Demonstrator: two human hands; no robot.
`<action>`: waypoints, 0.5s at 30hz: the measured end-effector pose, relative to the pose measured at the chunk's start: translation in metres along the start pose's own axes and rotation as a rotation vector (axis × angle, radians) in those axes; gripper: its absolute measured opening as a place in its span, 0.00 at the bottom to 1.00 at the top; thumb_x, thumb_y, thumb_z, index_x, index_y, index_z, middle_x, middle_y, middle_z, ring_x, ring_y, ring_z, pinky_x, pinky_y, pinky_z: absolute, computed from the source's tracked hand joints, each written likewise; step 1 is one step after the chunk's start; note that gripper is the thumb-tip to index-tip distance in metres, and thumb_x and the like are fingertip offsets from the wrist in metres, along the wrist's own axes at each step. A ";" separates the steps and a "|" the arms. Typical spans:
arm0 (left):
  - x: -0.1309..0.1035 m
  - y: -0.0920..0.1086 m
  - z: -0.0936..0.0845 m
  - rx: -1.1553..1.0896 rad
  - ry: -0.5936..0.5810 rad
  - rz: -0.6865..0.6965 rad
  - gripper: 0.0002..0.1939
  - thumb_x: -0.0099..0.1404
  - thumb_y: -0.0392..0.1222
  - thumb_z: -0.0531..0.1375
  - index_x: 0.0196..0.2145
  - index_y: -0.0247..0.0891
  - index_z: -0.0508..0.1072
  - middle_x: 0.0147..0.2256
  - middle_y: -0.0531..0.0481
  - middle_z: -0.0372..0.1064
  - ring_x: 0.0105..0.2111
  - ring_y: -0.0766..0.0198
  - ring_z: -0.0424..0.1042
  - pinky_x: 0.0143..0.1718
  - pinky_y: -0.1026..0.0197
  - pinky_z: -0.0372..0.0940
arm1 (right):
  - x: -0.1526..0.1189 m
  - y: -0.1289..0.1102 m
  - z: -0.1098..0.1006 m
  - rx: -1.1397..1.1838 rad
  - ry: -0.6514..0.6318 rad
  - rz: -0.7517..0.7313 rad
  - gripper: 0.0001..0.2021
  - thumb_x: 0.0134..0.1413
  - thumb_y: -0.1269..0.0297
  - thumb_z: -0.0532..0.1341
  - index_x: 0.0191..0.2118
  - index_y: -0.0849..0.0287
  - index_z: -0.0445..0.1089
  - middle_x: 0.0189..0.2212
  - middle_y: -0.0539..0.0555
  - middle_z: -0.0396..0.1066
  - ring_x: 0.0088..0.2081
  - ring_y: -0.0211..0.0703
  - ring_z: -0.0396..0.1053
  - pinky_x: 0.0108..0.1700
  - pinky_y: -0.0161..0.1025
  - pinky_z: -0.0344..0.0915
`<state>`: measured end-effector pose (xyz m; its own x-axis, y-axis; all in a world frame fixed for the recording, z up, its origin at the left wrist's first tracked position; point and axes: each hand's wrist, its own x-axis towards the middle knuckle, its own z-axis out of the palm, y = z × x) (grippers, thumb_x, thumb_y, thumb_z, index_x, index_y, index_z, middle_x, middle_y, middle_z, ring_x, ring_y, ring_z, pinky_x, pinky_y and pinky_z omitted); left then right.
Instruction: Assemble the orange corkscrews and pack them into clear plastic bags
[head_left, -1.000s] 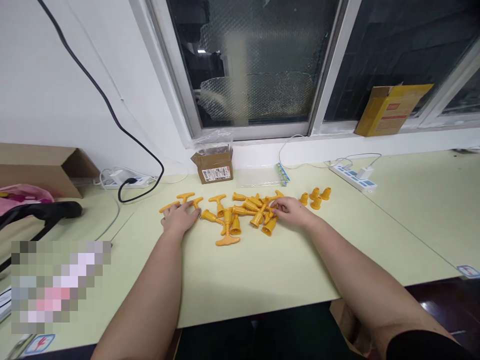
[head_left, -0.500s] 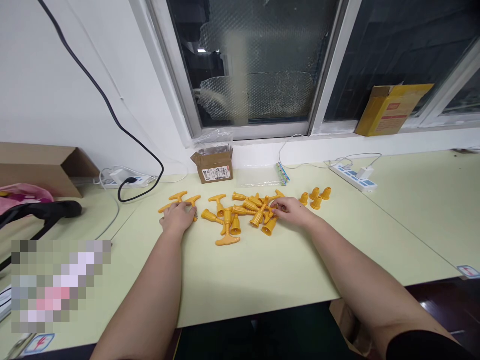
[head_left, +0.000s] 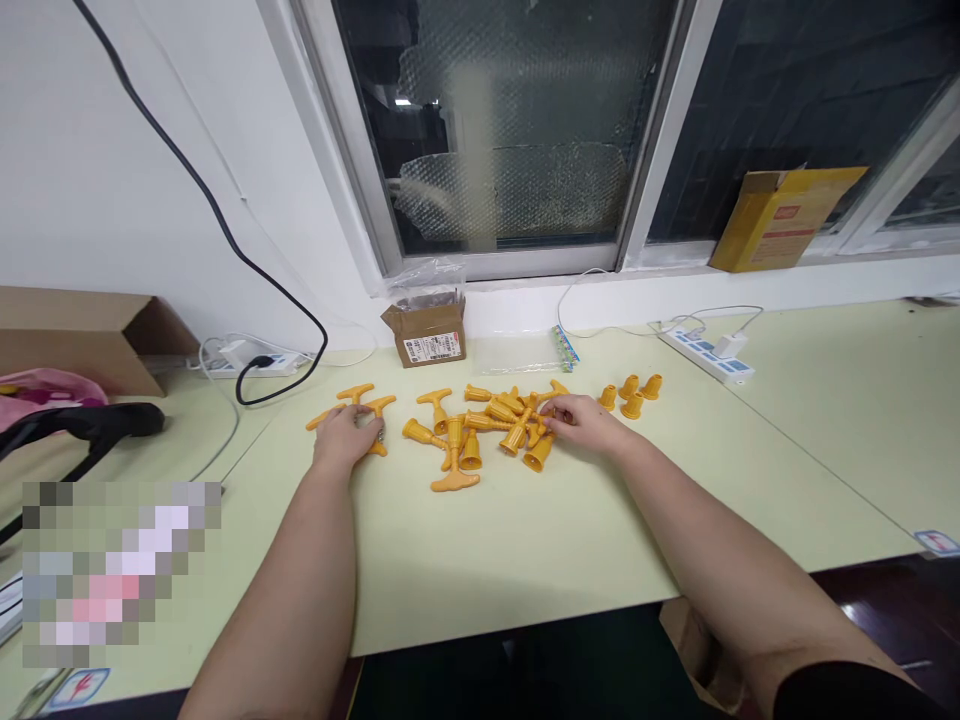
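Observation:
My left hand rests over several yellow T-shaped handles on the left, its fingers spread apart among them. A metal threaded bit shows beside its fingertips. My right hand is at the right side of a pile of yellow parts, fingers bent round a piece that is mostly hidden. In the pile lie ribbed cone-shaped pieces and more T-handles, one nearest the front edge. Several small yellow cones stand apart, right of my right hand.
Behind the pile are a small cardboard box and a clear plastic bag. Power strips lie at back right and back left. A black strap and a large carton are at the left.
My left hand has moved slightly left, and the T-handles by it have shifted left too. My right hand stays in nearly the same place.

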<state>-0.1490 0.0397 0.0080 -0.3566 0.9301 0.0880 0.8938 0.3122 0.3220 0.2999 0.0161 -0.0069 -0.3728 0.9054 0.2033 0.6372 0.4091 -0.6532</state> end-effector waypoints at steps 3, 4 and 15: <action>-0.008 0.003 -0.012 -0.028 0.031 -0.042 0.28 0.61 0.57 0.60 0.56 0.44 0.75 0.62 0.36 0.66 0.66 0.40 0.60 0.63 0.44 0.60 | 0.000 0.000 0.000 -0.001 0.004 -0.009 0.13 0.61 0.57 0.61 0.46 0.57 0.78 0.30 0.50 0.72 0.30 0.40 0.65 0.35 0.39 0.62; -0.012 0.004 -0.017 -0.026 0.041 -0.054 0.28 0.61 0.57 0.60 0.56 0.44 0.75 0.62 0.37 0.67 0.66 0.39 0.61 0.62 0.44 0.61 | 0.000 0.000 0.000 -0.005 0.007 -0.011 0.13 0.61 0.57 0.61 0.46 0.57 0.78 0.30 0.50 0.72 0.30 0.40 0.66 0.35 0.39 0.62; -0.066 -0.017 -0.031 0.079 -0.176 -0.015 0.19 0.58 0.42 0.62 0.48 0.47 0.73 0.45 0.48 0.79 0.45 0.49 0.77 0.39 0.54 0.67 | 0.002 0.004 0.001 -0.011 0.000 -0.010 0.13 0.59 0.59 0.62 0.45 0.57 0.78 0.29 0.50 0.71 0.30 0.40 0.66 0.35 0.40 0.63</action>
<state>-0.1493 -0.0330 0.0261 -0.3235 0.9424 -0.0846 0.9096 0.3344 0.2467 0.3011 0.0199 -0.0101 -0.3791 0.9012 0.2099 0.6408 0.4193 -0.6431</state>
